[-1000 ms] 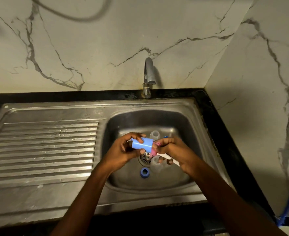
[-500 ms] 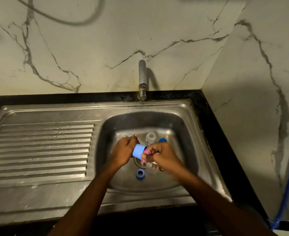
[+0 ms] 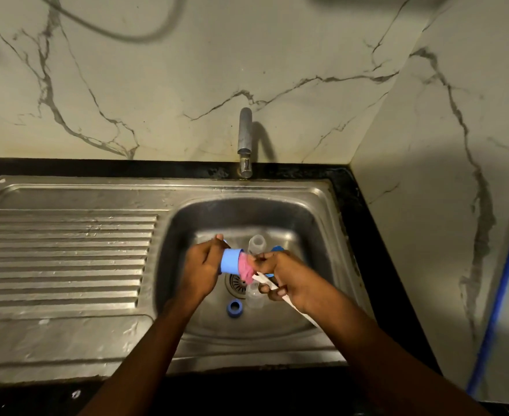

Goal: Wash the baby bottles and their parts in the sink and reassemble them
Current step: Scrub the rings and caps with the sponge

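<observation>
**Q:** What occupies the left of the figure?
**A:** The ribbed draining board point(image 3: 67, 250) of a steel sink point(image 3: 307, 193), set in a black surface point(image 3: 352, 199).

**Q:** And over the basin?
**A:** The left hand point(image 3: 200, 271) curls round a blue cap point(image 3: 230, 262), which lies on its side with its open mouth facing right. This grip is closed on the cap. The pink head of a brush point(image 3: 245, 270) enters that mouth. The right hand point(image 3: 286, 280) pinches the brush's white handle, which runs down and right under the palm. This grip is closed on the brush.

**Q:** Where are the remaining parts?
**A:** They are on the basin floor. A blue ring point(image 3: 234, 307) lies just beside the drain point(image 3: 236, 285), on the viewer's side. A clear bottle point(image 3: 253, 295) sits just right of the ring, below the brush; whether it is upright cannot be told. A second clear bottle point(image 3: 257, 243) stands upright at the back, beyond the hands. A blue part point(image 3: 277, 249) shows behind the right hand and is mostly hidden.

**Q:** The rear and right?
**A:** A tap point(image 3: 245, 139) rises at the back rim against a veined marble wall point(image 3: 157, 85). A blue hose point(image 3: 505, 265) runs down the right edge.
</observation>
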